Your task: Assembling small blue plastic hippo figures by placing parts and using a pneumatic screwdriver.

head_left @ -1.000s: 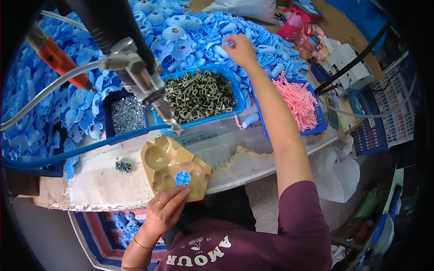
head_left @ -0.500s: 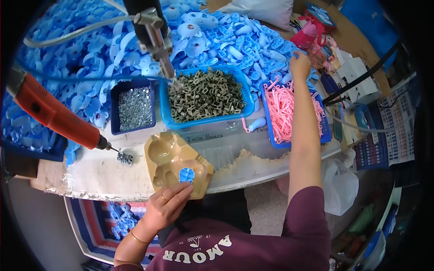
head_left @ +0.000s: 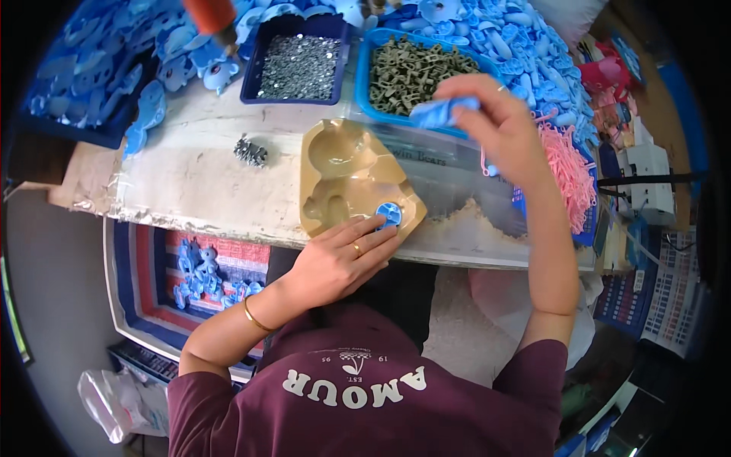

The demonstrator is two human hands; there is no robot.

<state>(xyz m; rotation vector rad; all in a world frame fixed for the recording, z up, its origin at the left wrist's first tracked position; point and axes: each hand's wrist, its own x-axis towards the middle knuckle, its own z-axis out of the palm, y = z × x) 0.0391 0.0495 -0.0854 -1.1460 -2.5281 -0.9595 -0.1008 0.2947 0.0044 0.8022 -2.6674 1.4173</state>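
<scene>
My left hand point(head_left: 343, 255) lies with its fingers stretched out over the near edge of a tan, glossy moulded holder point(head_left: 346, 186). Its fingertips touch a small round blue plastic part point(head_left: 389, 213) in the holder's near right corner; the thumb is hidden. Raised above the table on the right, my right hand point(head_left: 506, 145) is closed on a blue plastic piece point(head_left: 438, 113), blurred by motion. That piece hangs in front of the near rim of a bright blue bin point(head_left: 363, 84) of small grey-brown parts point(head_left: 419, 72).
A dark blue bin point(head_left: 250, 90) holds small silvery pieces, and a few screws point(head_left: 250, 151) lie in a cluster. Pink strips point(head_left: 567, 179) fill a bin at right. Heaps of blue shells point(head_left: 99, 68) cover the far side. A power screwdriver point(head_left: 211, 15) hangs overhead.
My right hand has come back from the blue heap at far right, now carrying a blue plastic piece. My left hand stays at the holder. The whole view has shifted.
</scene>
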